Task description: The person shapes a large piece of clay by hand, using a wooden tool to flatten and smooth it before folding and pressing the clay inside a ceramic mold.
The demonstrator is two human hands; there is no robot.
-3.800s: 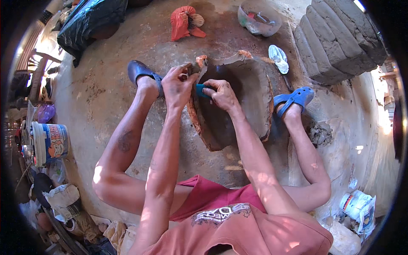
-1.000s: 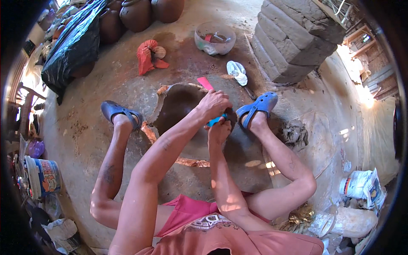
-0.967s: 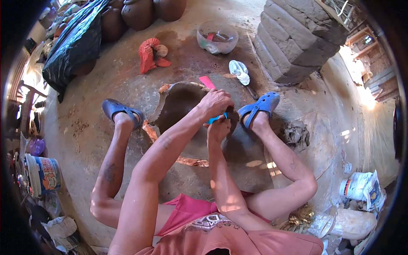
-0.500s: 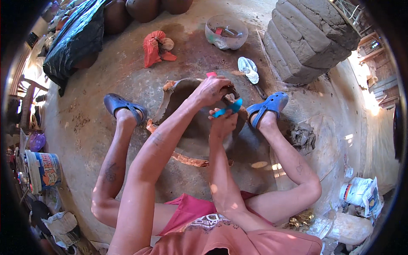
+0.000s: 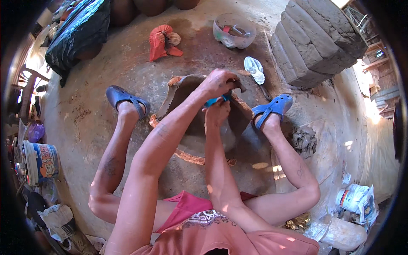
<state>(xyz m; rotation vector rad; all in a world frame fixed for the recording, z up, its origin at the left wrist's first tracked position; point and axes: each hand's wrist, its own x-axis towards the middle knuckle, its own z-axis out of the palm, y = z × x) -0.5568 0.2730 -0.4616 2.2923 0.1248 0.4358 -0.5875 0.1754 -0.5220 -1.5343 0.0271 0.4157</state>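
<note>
A wide grey clay vessel [image 5: 182,97] with a ragged rim and orange crust lies on the floor between my legs. My left hand [image 5: 216,80] reaches over its upper right part, fingers curled round a dark clay piece [image 5: 238,86] at the rim; I cannot tell whether that piece is loose. Just below it, my right hand [image 5: 217,111] is closed on a bright blue tool [image 5: 211,101], partly hidden by the hands, held against the inner side of the rim.
Red cloth bundle [image 5: 159,44], plastic bowl [image 5: 233,38] with tools, white bag [image 5: 254,68] on a handled object, stacked clay slabs [image 5: 314,46], black sheet [image 5: 76,38] over pots, clay lump [image 5: 304,140], buckets [image 5: 40,163] at both sides, my blue clogs [image 5: 272,106] flanking the vessel.
Both hands have moved from the left rim to the upper right. In the last second they edged farther from me along the rim; the blue tool is now more covered, and the pink strip is hidden.
</note>
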